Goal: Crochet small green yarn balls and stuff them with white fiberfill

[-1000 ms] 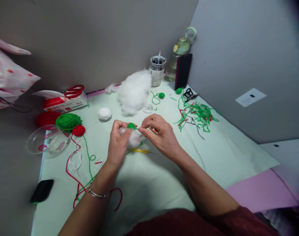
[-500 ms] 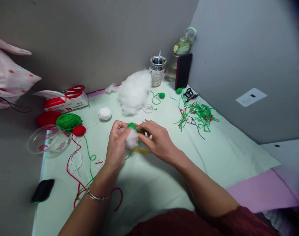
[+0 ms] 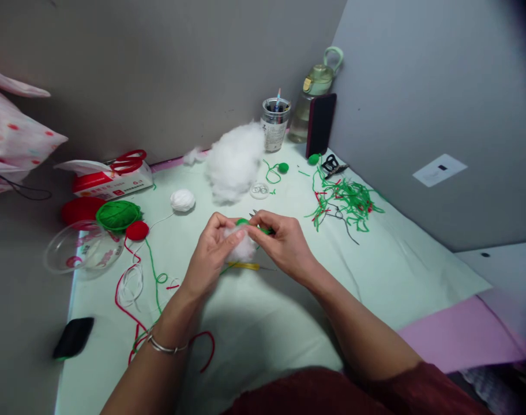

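Note:
My left hand (image 3: 211, 251) is closed around a tuft of white stuffing (image 3: 244, 248) and the left side of a small green knitted piece (image 3: 242, 221). My right hand (image 3: 282, 242) pinches the same green piece from the right, its fingertips meeting those of the left. Most of the green piece is hidden by my fingers. Under the hands lies a crochet hook with a yellow handle (image 3: 248, 266). Scissor tips (image 3: 253, 212) show just beyond my right fingers. A big heap of white stuffing (image 3: 235, 164) sits behind the hands.
Green yarn scraps (image 3: 353, 202) lie at right, below a phone (image 3: 321, 125) and bottle (image 3: 304, 109). A can of pens (image 3: 275, 129) stands at the back. Yarn balls (image 3: 119, 215), a clear plastic bowl (image 3: 57, 251) and a box (image 3: 111, 183) are at left.
My left hand has shifted slightly right, and my right fingertips have come in against it at the green piece. The view has moved a little.

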A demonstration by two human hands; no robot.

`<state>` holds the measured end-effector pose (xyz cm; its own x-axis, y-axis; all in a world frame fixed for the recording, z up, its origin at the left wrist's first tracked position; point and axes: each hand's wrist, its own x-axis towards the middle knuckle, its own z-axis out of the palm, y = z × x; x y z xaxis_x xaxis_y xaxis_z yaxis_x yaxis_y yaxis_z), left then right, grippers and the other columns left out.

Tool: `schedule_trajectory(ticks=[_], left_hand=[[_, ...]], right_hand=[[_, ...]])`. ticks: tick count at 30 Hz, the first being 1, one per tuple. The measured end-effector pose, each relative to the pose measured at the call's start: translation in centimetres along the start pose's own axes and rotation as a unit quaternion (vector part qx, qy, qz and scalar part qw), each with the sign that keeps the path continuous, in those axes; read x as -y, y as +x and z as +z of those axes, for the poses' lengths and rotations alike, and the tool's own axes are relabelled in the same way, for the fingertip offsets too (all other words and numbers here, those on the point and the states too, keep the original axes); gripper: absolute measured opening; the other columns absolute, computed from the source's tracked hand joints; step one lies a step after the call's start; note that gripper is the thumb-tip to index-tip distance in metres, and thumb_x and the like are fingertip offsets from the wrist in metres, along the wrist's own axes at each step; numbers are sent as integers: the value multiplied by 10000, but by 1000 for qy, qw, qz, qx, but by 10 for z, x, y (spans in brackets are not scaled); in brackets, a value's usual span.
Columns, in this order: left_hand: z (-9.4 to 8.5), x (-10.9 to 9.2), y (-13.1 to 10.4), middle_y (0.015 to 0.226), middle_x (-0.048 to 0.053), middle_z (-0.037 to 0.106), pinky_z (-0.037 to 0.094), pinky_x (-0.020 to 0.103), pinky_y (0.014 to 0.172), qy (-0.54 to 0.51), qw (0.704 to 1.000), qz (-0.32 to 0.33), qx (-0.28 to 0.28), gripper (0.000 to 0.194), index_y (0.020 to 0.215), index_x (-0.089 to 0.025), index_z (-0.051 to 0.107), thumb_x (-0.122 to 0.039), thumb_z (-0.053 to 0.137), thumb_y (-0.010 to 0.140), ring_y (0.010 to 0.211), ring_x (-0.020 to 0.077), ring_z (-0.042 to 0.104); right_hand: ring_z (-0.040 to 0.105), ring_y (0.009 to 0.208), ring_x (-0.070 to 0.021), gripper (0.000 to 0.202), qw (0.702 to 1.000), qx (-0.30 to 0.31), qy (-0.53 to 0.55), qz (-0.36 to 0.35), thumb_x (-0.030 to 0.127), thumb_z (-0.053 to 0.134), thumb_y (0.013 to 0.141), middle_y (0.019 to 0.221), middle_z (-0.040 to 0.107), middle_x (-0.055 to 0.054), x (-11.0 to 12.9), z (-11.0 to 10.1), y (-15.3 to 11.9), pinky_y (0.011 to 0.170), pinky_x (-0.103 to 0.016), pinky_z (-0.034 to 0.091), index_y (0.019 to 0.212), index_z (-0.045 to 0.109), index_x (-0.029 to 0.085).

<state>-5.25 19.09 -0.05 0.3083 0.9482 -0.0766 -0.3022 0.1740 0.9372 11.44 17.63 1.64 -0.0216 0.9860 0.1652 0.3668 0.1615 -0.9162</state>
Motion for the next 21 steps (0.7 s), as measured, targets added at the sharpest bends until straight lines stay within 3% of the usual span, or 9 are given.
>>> schedule_trajectory(ticks=[4, 11, 15, 18, 21], left_hand=[[-4, 0, 3, 955, 21, 714, 481, 247, 597, 21, 1000, 12, -6, 363, 853, -221, 547, -389, 863, 793, 685, 137, 615], [-2, 12, 4, 839, -26, 672, 470, 238, 719, 51, 992, 66, -96, 341, 820, -225, 511, -306, 842, 815, 763, 134, 604], [-4, 14, 7, 872, -17, 693, 483, 256, 687, 41, 993, 54, -99, 311, 862, -233, 485, -334, 780, 862, 708, 136, 616], [-4, 14, 7, 944, -2, 710, 494, 268, 690, 38, 993, 52, -98, 337, 883, -239, 472, -358, 786, 854, 719, 139, 634], [-2, 12, 6, 959, 1, 698, 485, 261, 729, 54, 991, 58, -111, 361, 872, -237, 488, -347, 828, 822, 807, 150, 649]], right_hand=[[425, 636, -117, 291, 998, 40, 38, 3, 389, 607, 968, 652, 513, 43, 6, 1, -2, 624, -278, 326, 750, 616, 196], [395, 591, -106, 290, 994, 96, 55, -17, 325, 616, 985, 623, 479, 59, 9, 10, -8, 583, -274, 309, 725, 601, 198], [593, 861, -184, 178, 994, 28, -35, -95, 296, 680, 967, 889, 677, -35, 2, 0, -3, 801, -331, 445, 811, 710, 214], [603, 1100, -248, 128, 986, -45, -60, -150, 279, 744, 931, 1150, 724, -85, 2, -7, 0, 985, -422, 458, 810, 724, 243], [613, 1198, -253, 169, 988, -11, 50, -147, 275, 751, 923, 1212, 732, -75, 5, -8, -1, 1073, -457, 456, 775, 677, 245]])
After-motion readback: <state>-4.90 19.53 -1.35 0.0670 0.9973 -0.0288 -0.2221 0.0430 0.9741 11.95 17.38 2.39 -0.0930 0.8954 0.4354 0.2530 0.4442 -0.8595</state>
